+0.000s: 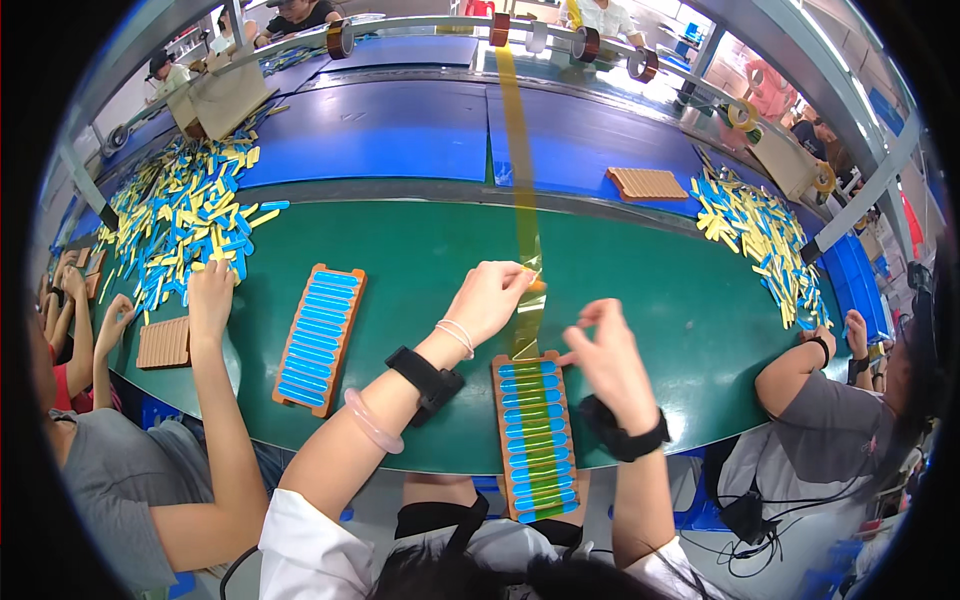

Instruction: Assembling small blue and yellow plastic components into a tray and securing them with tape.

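Observation:
My left hand (488, 303) pinches a small orange thing (537, 286) at the amber see-through tape (524, 190); its kind I cannot make out. The tape runs from a roll (499, 30) on the far bar down to a brown slotted tray (506, 430) in front of me. Blue strips (520, 417) with rounded ends lie in a row across that tray, and tape covers their middles. The tray's near end juts past the table edge. My right hand (608, 360) has its fingers partly curled and apart, one fingertip at the tray's far right corner. It holds nothing visible.
A second tray (343, 345) filled with blue strips lies left on the green table (430, 235). Heaps of blue and yellow strips (195, 215) sit at left and right. A brown tray (647, 184) rests on the blue surface. Co-workers' arms (212, 310) reach in from both sides.

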`<action>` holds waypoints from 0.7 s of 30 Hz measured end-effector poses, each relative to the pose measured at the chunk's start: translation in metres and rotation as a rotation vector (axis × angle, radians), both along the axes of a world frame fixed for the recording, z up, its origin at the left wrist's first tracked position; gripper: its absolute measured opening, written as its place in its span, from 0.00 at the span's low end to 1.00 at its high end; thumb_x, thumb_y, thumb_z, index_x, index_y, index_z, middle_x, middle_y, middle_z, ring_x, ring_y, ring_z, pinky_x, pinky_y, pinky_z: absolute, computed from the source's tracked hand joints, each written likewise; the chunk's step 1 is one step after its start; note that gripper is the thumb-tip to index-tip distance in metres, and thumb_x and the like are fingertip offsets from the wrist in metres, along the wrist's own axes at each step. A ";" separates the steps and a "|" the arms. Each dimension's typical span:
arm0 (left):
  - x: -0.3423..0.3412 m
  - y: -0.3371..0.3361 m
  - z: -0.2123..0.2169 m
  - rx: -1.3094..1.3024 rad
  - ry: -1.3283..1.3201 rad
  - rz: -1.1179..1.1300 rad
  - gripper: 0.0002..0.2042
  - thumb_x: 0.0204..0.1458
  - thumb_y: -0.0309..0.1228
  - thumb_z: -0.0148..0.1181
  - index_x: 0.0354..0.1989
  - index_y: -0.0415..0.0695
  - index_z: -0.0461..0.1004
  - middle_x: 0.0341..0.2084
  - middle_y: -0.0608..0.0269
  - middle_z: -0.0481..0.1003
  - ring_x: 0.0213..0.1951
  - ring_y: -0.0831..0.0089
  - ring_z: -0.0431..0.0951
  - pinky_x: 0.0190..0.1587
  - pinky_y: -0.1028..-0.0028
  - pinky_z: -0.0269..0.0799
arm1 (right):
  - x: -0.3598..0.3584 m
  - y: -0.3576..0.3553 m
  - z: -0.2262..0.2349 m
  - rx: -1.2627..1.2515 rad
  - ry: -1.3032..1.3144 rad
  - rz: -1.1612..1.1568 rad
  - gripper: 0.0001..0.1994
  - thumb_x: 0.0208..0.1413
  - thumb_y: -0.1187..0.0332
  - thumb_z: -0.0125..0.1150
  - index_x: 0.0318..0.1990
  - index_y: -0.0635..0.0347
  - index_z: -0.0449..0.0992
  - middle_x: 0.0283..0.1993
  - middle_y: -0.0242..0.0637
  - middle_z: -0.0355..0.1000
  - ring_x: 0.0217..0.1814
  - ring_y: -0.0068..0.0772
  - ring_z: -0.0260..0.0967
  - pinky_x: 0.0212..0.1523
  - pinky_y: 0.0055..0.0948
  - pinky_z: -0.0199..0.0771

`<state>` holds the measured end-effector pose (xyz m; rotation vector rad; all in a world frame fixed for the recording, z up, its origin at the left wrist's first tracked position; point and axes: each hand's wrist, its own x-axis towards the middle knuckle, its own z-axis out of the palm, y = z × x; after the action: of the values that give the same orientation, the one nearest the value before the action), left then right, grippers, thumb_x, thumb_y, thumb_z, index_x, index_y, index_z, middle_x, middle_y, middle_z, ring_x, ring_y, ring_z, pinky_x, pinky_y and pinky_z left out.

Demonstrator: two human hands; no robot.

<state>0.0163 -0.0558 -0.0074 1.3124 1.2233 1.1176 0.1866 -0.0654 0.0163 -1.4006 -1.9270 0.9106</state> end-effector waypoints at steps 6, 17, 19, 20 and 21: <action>0.007 -0.024 0.007 -0.006 1.066 0.362 0.33 0.50 0.52 0.41 0.42 0.23 0.61 0.54 0.26 0.44 0.60 0.41 0.35 0.59 0.57 0.38 | 0.057 -0.017 0.017 0.076 -0.084 -0.118 0.19 0.48 0.68 0.52 0.47 0.65 0.57 0.48 0.48 0.58 0.46 0.44 0.62 0.42 0.34 0.65; -0.036 -0.118 0.086 -0.278 -0.928 0.060 0.21 0.55 0.42 0.39 0.52 0.42 0.54 0.50 0.47 0.60 0.47 0.58 0.67 0.48 0.61 0.64 | -0.012 -0.057 -0.005 0.308 -0.389 0.341 0.29 0.41 0.66 0.58 0.51 0.69 0.55 0.54 0.58 0.49 0.49 0.54 0.54 0.40 0.42 0.64; -0.032 -0.130 0.071 -0.225 -0.861 0.196 0.23 0.55 0.40 0.38 0.56 0.42 0.46 0.54 0.45 0.55 0.47 0.58 0.67 0.48 0.63 0.65 | -0.021 -0.065 -0.003 0.345 -0.731 0.368 0.38 0.36 0.61 0.61 0.55 0.68 0.51 0.59 0.58 0.42 0.51 0.55 0.52 0.41 0.46 0.64; -0.030 -0.136 0.062 -0.226 -0.830 0.193 0.26 0.55 0.37 0.39 0.59 0.44 0.38 0.57 0.46 0.49 0.48 0.58 0.66 0.49 0.63 0.63 | -0.020 -0.064 -0.002 0.342 -0.732 0.363 0.38 0.36 0.61 0.61 0.55 0.68 0.51 0.59 0.58 0.42 0.51 0.55 0.52 0.41 0.46 0.64; -0.029 -0.146 0.051 -0.180 -0.767 0.246 0.27 0.55 0.34 0.41 0.59 0.44 0.36 0.57 0.46 0.47 0.50 0.58 0.64 0.51 0.64 0.61 | -0.017 -0.059 0.001 0.327 -0.790 0.428 0.41 0.35 0.59 0.61 0.56 0.68 0.49 0.60 0.56 0.40 0.51 0.54 0.53 0.40 0.46 0.64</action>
<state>-0.0127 -0.2017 0.0439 0.5043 0.8780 1.4609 0.1693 -0.1245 0.0176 -1.2641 -2.8794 0.1570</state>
